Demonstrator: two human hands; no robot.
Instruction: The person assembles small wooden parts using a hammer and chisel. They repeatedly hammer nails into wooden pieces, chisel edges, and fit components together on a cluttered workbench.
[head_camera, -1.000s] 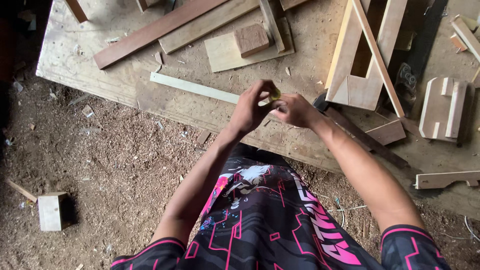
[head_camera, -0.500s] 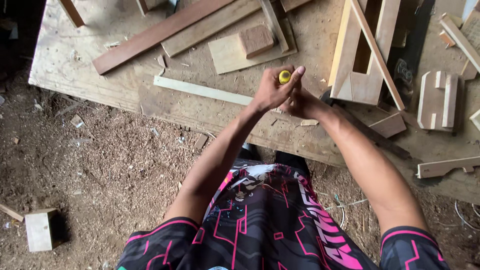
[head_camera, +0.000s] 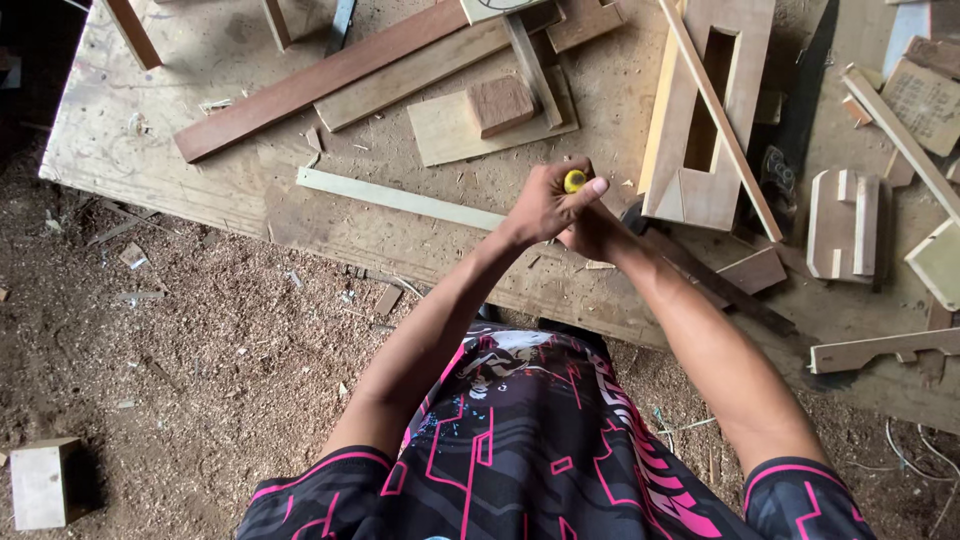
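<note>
Both hands are clasped together over the near edge of the wooden workbench (head_camera: 150, 160): the left hand (head_camera: 545, 200) is curled shut around a small yellow object (head_camera: 575, 181), of which only the tip shows, while the right hand (head_camera: 598, 232) sits tucked beneath it, its grip hidden. A loosened pinch could drop the object into the sawdust-covered floor (head_camera: 200, 380). Beyond lie a pale thin strip (head_camera: 400, 199), a square block (head_camera: 500, 104) and a slotted wooden frame (head_camera: 705, 120).

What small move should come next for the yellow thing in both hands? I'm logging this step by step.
Probably steady the small yellow object and bring it down toward the workbench: the left hand and right hand clasp it together above the pale strip.
</note>
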